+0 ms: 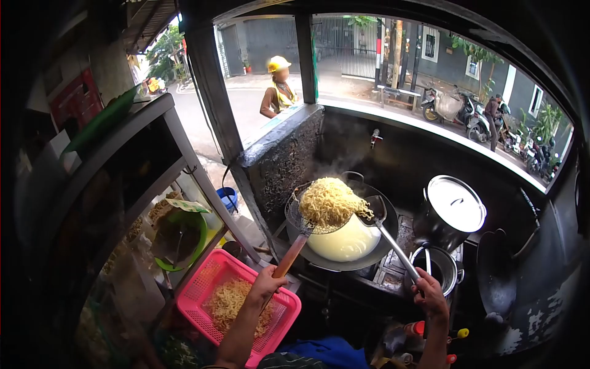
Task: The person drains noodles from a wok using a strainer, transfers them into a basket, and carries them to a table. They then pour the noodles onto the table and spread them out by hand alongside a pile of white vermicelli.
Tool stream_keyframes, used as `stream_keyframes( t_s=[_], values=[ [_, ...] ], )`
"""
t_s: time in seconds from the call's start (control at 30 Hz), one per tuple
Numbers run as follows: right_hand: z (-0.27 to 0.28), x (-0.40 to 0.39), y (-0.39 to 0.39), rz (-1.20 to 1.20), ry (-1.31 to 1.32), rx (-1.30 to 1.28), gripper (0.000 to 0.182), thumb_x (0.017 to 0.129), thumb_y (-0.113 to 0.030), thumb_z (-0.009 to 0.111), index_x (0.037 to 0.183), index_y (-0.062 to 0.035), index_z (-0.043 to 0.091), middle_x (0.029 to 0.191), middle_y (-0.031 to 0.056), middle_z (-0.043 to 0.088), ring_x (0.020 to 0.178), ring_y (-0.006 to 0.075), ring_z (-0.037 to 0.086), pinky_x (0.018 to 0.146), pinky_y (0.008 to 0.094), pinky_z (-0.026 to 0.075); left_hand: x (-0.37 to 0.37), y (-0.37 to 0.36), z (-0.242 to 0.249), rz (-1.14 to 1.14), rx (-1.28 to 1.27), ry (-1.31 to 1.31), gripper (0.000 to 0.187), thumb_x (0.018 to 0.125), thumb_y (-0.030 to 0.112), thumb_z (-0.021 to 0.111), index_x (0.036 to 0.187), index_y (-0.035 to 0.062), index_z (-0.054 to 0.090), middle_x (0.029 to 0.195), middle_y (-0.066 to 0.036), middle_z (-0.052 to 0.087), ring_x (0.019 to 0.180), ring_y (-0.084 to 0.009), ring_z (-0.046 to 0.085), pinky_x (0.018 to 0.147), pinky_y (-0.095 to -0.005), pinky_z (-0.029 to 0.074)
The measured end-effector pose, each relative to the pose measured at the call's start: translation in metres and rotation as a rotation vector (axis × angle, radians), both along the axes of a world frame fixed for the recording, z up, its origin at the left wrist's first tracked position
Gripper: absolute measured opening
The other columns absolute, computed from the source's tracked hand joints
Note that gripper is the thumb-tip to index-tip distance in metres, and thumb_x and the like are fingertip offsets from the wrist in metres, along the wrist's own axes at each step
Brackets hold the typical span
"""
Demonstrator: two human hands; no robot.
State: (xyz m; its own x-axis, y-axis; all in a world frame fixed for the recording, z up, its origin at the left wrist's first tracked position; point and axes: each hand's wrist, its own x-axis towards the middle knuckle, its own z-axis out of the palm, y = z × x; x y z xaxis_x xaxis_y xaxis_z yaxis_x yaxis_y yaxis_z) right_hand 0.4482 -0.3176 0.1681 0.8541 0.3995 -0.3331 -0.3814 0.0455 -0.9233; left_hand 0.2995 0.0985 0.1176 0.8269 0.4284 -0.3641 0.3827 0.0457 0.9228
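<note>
My left hand (265, 288) is closed round the wooden handle of a wire skimmer (294, 251). A big heap of yellow noodles (330, 202) lies on the skimmer, above a wok (376, 253) of cloudy, pale liquid (345, 243). In my right hand (429, 293) is the metal handle of a wok spatula (397, 245), its blade against the right side of the noodles. Some steam rises behind them. Below my left hand, a pink plastic basket (192, 294) holds more noodles (236, 305).
Right of the wok stand a tall lidded pot (456, 203) and a smaller open pot (453, 278). Bottles with red caps (419, 328) are near my right forearm. A glass cabinet (178, 132) borders the left. Beyond the low wall (283, 144), a person in a yellow helmet (279, 92) is outside.
</note>
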Motion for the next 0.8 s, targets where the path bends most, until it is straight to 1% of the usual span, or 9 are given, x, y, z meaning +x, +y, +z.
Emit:
stream_keyframes(
  t_s=[0.1, 0.2, 0.37, 0.47, 0.63, 0.67, 0.7, 0.77, 0.8],
  values=[
    [0.028, -0.008, 0.000, 0.017, -0.082, -0.085, 0.044, 0.093, -0.014, 0.048, 0.134, -0.0020, 0.040, 0.073, 0.0039, 0.054, 0.044, 0.0036, 0.037, 0.037, 0.0171, 0.029, 0.000, 0.002, -0.010, -0.003, 0.014, 0.018, 0.025, 0.070, 0.003, 0.066, 0.092, 0.0011, 0.053, 0.067, -0.003, 0.054, 0.047, -0.0074, 0.048, 0.043, -0.0209, 0.039],
    [0.037, -0.009, 0.004, 0.042, -0.199, -0.183, 0.045, 0.093, -0.013, 0.047, 0.135, 0.0031, 0.038, 0.073, 0.0019, 0.054, 0.045, 0.0030, 0.040, 0.037, 0.0182, 0.032, 0.000, 0.001, -0.019, -0.004, -0.010, 0.007, 0.024, 0.070, 0.003, 0.065, 0.091, 0.0010, 0.053, 0.067, -0.003, 0.054, 0.047, -0.0077, 0.048, 0.043, -0.0211, 0.040],
    [0.057, -0.009, -0.001, 0.047, -0.150, -0.201, 0.044, 0.093, -0.014, 0.048, 0.134, 0.0006, 0.041, 0.070, 0.0019, 0.054, 0.042, 0.0019, 0.036, 0.036, 0.0169, 0.027, -0.004, 0.000, -0.014, -0.013, -0.002, 0.012, 0.022, 0.071, 0.003, 0.066, 0.090, 0.0008, 0.054, 0.067, -0.002, 0.054, 0.050, -0.0085, 0.050, 0.045, -0.0217, 0.041],
    [0.058, -0.009, 0.004, 0.132, -0.140, -0.195, 0.045, 0.094, -0.014, 0.048, 0.135, 0.0005, 0.040, 0.073, 0.0000, 0.053, 0.047, 0.0020, 0.041, 0.038, 0.0178, 0.033, -0.004, -0.002, -0.015, -0.003, 0.023, -0.003, 0.022, 0.071, 0.002, 0.066, 0.090, 0.0005, 0.054, 0.068, -0.002, 0.054, 0.049, -0.0085, 0.050, 0.044, -0.0219, 0.041],
    [0.046, -0.021, 0.027, 0.004, -0.420, -0.304, 0.043, 0.092, -0.009, 0.051, 0.134, -0.0014, 0.044, 0.073, -0.0027, 0.052, 0.051, 0.0008, 0.043, 0.044, 0.0190, 0.035, -0.006, -0.008, -0.010, -0.010, -0.033, -0.005, 0.026, 0.070, 0.002, 0.064, 0.093, -0.0010, 0.054, 0.070, -0.003, 0.054, 0.051, -0.0083, 0.050, 0.046, -0.0216, 0.041],
    [0.044, -0.025, 0.028, -0.035, -0.473, -0.384, 0.043, 0.091, -0.008, 0.052, 0.133, -0.0037, 0.046, 0.077, 0.0030, 0.056, 0.054, 0.0085, 0.050, 0.048, 0.0256, 0.040, -0.007, -0.010, -0.010, -0.009, -0.041, -0.011, 0.025, 0.070, 0.002, 0.064, 0.093, -0.0013, 0.054, 0.070, -0.002, 0.054, 0.051, -0.0083, 0.050, 0.046, -0.0216, 0.041],
    [0.036, -0.023, 0.030, -0.034, -0.466, -0.384, 0.043, 0.091, -0.008, 0.052, 0.133, -0.0037, 0.046, 0.077, 0.0030, 0.056, 0.054, 0.0085, 0.050, 0.048, 0.0256, 0.040, -0.009, -0.011, -0.010, -0.009, -0.041, -0.005, 0.025, 0.070, 0.002, 0.064, 0.093, -0.0013, 0.054, 0.070, -0.002, 0.054, 0.051, -0.0083, 0.050, 0.046, -0.0216, 0.041],
    [0.015, -0.018, 0.032, -0.137, -1.222, -0.718, 0.043, 0.089, -0.006, 0.053, 0.132, -0.0062, 0.048, 0.082, 0.0111, 0.057, 0.062, 0.0207, 0.056, 0.055, 0.0342, 0.044, -0.009, -0.014, -0.009, -0.008, -0.035, -0.014, 0.025, 0.071, 0.003, 0.065, 0.093, -0.0014, 0.053, 0.070, -0.002, 0.054, 0.051, -0.0082, 0.050, 0.046, -0.0218, 0.042],
    [0.027, -0.028, 0.039, -0.076, -0.904, -0.830, 0.045, 0.086, -0.005, 0.054, 0.131, -0.0058, 0.048, 0.092, 0.0168, 0.058, 0.082, 0.0333, 0.057, 0.072, 0.0409, 0.047, -0.009, -0.016, -0.009, -0.013, -0.039, -0.003, 0.025, 0.071, 0.003, 0.065, 0.093, -0.0014, 0.053, 0.070, -0.002, 0.054, 0.051, -0.0082, 0.050, 0.046, -0.0218, 0.042]
  ],
)
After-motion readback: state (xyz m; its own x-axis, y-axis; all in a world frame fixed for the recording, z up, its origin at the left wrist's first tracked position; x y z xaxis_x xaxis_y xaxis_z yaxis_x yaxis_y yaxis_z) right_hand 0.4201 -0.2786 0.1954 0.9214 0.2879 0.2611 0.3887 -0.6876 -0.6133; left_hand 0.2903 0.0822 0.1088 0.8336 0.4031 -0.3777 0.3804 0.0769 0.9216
